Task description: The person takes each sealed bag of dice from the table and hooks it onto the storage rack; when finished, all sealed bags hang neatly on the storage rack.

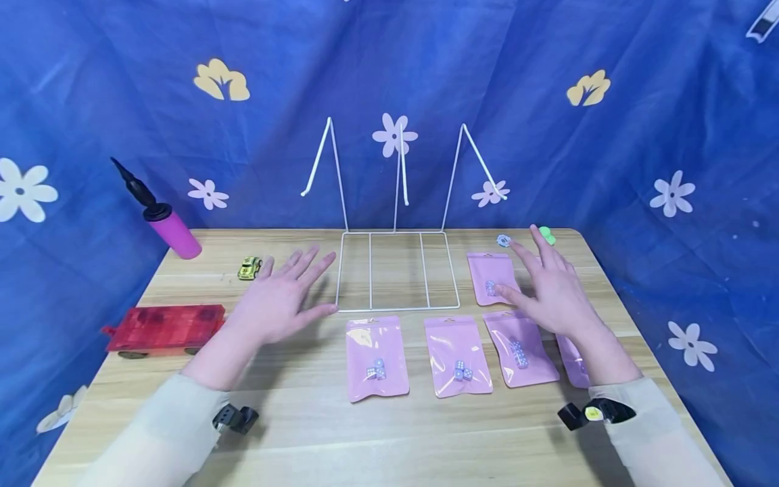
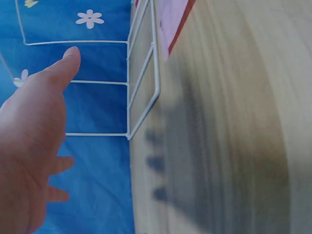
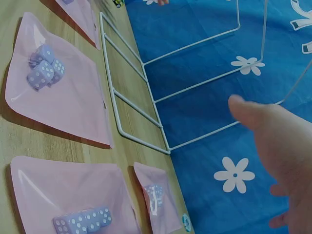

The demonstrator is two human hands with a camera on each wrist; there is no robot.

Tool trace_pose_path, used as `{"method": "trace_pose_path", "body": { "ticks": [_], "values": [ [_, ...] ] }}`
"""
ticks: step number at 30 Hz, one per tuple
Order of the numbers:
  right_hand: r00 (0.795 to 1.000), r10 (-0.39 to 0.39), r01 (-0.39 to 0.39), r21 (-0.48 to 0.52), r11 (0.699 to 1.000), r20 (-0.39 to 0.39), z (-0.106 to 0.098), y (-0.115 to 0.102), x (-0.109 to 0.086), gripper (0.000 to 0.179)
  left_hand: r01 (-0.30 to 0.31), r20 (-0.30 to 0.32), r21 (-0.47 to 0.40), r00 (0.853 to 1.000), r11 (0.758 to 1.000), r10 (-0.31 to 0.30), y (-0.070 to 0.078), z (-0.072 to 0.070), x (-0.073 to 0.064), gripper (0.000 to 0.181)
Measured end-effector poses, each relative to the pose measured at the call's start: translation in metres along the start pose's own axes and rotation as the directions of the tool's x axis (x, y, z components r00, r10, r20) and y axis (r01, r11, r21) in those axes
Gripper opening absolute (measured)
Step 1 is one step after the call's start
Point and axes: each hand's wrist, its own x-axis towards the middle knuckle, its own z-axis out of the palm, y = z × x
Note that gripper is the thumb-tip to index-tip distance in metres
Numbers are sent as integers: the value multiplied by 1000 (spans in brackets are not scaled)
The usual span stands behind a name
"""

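My left hand [image 1: 276, 297] hovers with spread fingers over the table, just left of a white wire rack [image 1: 398, 309]. The rack stands on a flat base, with several bent prongs rising against the backdrop. My right hand [image 1: 556, 291], fingers spread too, is held above several pink pouches with dice inside, on the rack's right. One pouch [image 1: 377, 338] lies in front of the rack, with a second pouch [image 1: 458, 338] and a third pouch [image 1: 508, 331] in a row. Behind the third is another pouch [image 1: 487, 264]; one more [image 1: 572, 358] is partly hidden under my right forearm. Neither hand holds anything.
At the left stand a pink hand pump [image 1: 176, 233] with a black nozzle, a small yellow toy car [image 1: 249, 268] and a translucent red wheeled toy [image 1: 170, 326]. Near the back right lie a small blue piece [image 1: 503, 240] and a green piece [image 1: 546, 235]. Blue flowered cloth surrounds the table.
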Motion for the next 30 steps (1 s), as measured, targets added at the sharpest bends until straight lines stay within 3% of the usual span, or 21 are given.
{"method": "trace_pose_path", "body": {
  "ticks": [6, 11, 19, 24, 30],
  "values": [
    [997, 13, -3, 138, 990, -70, 3, 5, 1, 77, -51, -68, -47, 997, 998, 48, 4, 10, 4, 87],
    [994, 31, 5, 314, 949, -108, 8, 13, 4, 68, -90, -70, -99, 994, 991, 84, 4, 21, 6, 72],
    [990, 72, 3, 517, 856, -125, 17, 27, 6, 60, -178, -57, -189, 984, 966, 170, -1, 41, 9, 53],
    [985, 148, -64, 601, 796, -91, 22, 37, 9, 55, -209, -66, -217, 978, 954, 199, -1, 50, 11, 50],
    [968, 251, -188, 677, 712, 6, 26, 48, 11, 56, -241, -74, -246, 971, 939, 229, -2, 62, 14, 45]
  ]
}}
